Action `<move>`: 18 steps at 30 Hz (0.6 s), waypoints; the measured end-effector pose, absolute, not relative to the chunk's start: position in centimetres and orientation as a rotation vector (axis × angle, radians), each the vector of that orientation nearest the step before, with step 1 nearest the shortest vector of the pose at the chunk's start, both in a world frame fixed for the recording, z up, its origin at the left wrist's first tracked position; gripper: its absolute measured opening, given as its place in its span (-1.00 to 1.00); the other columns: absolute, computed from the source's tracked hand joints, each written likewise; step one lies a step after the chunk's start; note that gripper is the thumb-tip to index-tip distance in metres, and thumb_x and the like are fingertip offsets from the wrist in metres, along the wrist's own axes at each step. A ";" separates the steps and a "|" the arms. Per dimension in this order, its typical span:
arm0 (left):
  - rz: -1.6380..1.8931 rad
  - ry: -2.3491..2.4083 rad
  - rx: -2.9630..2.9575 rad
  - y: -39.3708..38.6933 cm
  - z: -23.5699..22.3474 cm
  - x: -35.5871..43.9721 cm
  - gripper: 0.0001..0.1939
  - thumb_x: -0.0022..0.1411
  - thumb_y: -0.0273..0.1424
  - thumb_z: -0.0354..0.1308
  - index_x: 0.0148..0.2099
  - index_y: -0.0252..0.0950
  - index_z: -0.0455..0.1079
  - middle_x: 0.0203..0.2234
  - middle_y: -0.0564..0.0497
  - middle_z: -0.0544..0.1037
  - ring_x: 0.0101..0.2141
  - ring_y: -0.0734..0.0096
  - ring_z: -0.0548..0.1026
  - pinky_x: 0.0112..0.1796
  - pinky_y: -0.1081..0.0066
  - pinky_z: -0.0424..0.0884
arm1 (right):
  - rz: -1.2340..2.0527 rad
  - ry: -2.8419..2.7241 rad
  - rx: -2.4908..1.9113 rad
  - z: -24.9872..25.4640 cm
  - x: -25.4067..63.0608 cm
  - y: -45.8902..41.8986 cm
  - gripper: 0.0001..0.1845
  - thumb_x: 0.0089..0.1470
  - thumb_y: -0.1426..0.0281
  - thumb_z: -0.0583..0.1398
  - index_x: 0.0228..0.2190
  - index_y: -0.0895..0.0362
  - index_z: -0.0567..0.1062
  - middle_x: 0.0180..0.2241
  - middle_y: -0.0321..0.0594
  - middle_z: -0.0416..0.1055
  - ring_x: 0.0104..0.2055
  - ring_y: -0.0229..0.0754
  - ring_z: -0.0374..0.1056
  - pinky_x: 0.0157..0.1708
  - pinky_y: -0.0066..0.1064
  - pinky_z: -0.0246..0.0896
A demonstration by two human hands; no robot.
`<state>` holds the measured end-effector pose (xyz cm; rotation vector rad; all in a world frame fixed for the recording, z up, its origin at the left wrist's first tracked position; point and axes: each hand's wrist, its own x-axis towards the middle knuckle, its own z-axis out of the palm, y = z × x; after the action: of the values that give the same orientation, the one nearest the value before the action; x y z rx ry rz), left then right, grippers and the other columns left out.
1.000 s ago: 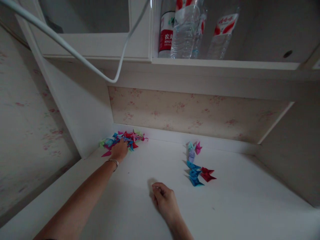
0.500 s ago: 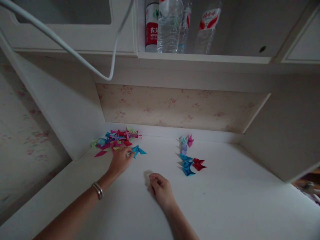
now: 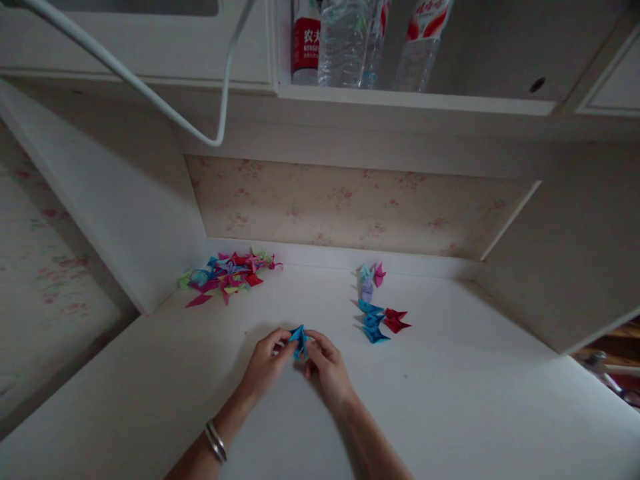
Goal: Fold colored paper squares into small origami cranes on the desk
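Between my two hands, over the white desktop, is a blue origami crane point(image 3: 300, 339). My left hand point(image 3: 270, 357), with silver bangles at the wrist, pinches its left side. On its right side the fingers of my right hand point(image 3: 325, 363) are closed, partly covering the paper. A heap of colourful origami cranes point(image 3: 233, 275) lies at the back left. Right of my hands, several blue origami cranes point(image 3: 373, 321) sit in a column with a red origami crane point(image 3: 396, 321) beside them. Behind these are a lavender crane point(image 3: 367, 289), a pale green crane point(image 3: 365, 272) and a pink crane point(image 3: 379, 274).
The white desktop point(image 3: 465, 393) runs between side panels, with a floral back wall point(image 3: 320, 203). Overhead, a shelf holds clear plastic bottles point(image 3: 345, 47) and a red-labelled bottle point(image 3: 306, 43). A white bent tube point(image 3: 150, 93) hangs at the upper left.
My left hand has brought the blue crane from beside the heap to the middle, near my right hand. My right hand now grips it too. The view has shifted slightly.
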<state>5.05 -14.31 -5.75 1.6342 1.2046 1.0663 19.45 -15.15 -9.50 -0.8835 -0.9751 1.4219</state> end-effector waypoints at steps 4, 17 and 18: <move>1.086 1.208 1.610 -14.2 -6.2 4.6 -0.77 0.19 -0.24 0.08 -0.27 -0.28 0.43 -0.41 0.04 0.53 -0.37 0.38 0.46 -0.33 0.47 0.32 | 1.436 -0.955 -0.874 -9.1 19.3 -15.3 -0.56 -0.02 0.11 0.26 -0.20 0.16 0.45 -0.62 -0.39 0.31 -0.70 -0.40 0.12 -0.71 -0.55 -0.04; 1.095 1.312 1.979 -14.5 -6.3 3.5 -0.75 0.31 -0.26 -0.05 -0.16 -0.24 0.39 -0.30 -0.03 0.51 -0.28 0.33 0.44 -0.24 0.39 0.34 | 1.390 -0.811 -0.813 -8.8 19.0 -15.7 -0.70 0.01 0.16 0.25 -0.24 0.01 0.37 -0.47 -0.40 0.25 -0.66 -0.43 0.05 -0.70 -0.56 -0.09; 1.088 1.304 2.044 -14.5 -6.3 3.4 -0.76 0.31 -0.28 -0.06 -0.16 -0.24 0.40 -0.29 -0.04 0.50 -0.25 0.32 0.44 -0.21 0.37 0.33 | 1.378 -0.853 -0.832 -8.9 19.1 -15.8 -0.65 0.01 0.18 0.26 -0.15 -0.05 0.36 -0.41 -0.38 0.26 -0.63 -0.42 0.07 -0.69 -0.56 -0.06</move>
<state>3.44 -14.52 -6.34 2.0440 1.3043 1.0881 19.10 -15.79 -8.90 -0.8319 -0.8529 1.3783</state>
